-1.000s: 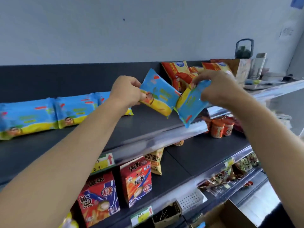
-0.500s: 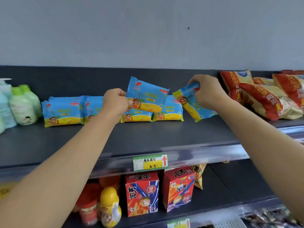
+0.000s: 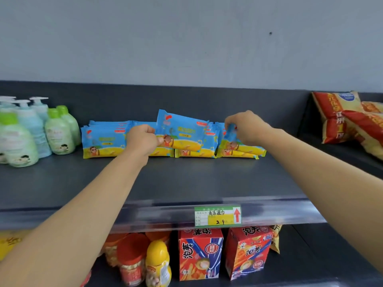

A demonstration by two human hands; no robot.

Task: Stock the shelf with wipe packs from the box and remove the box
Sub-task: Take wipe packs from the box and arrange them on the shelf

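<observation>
A row of blue and yellow wipe packs [image 3: 104, 139] stands at the back of the dark top shelf [image 3: 186, 179]. My left hand [image 3: 143, 139] grips one wipe pack [image 3: 182, 129] by its lower left corner and holds it tilted above the row. My right hand [image 3: 246, 126] pinches the top of another wipe pack [image 3: 238, 146] that rests on the right end of the row. The box is out of view.
Pump and green-capped bottles [image 3: 31, 131] stand at the shelf's left. Red and yellow snack bags [image 3: 352, 119] lie at the right. A price tag [image 3: 217, 216] sits on the shelf rail. Below are red cartons [image 3: 200, 253] and jars [image 3: 132, 259].
The view has swung left and closer to the shelf. My right hand has lowered its pack onto the right end of the row. My left hand still holds its pack up.
</observation>
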